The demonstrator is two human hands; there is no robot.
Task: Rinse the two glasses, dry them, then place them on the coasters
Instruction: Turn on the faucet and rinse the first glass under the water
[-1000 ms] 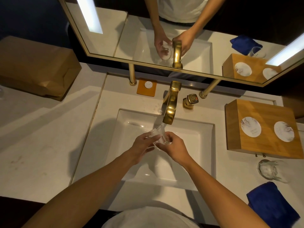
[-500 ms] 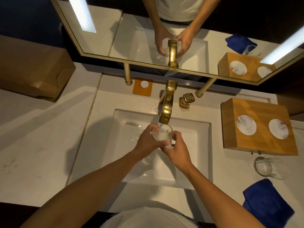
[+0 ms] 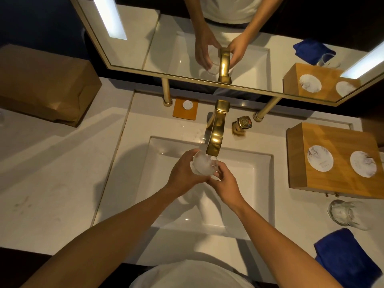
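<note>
Fingers of both hands wrap one glass [image 3: 204, 165] under the brass tap [image 3: 216, 134], the left hand [image 3: 185, 176] cupping its side and the right hand [image 3: 225, 185] pinching the near wall, over the far part of the white sink [image 3: 257, 196]. Water froths white inside the upright glass, so the first rinse looks to be under way. A second glass [image 3: 344, 214] waits on the counter's right edge, just beyond a blue cloth [image 3: 347, 258] at the near right corner. Two round coasters [image 3: 320, 158] sit bare on a wooden box [image 3: 340, 140] against the right side. The next move likely calls for tipping the water out, then reaching right for the cloth without letting wet glass slip.
</note>
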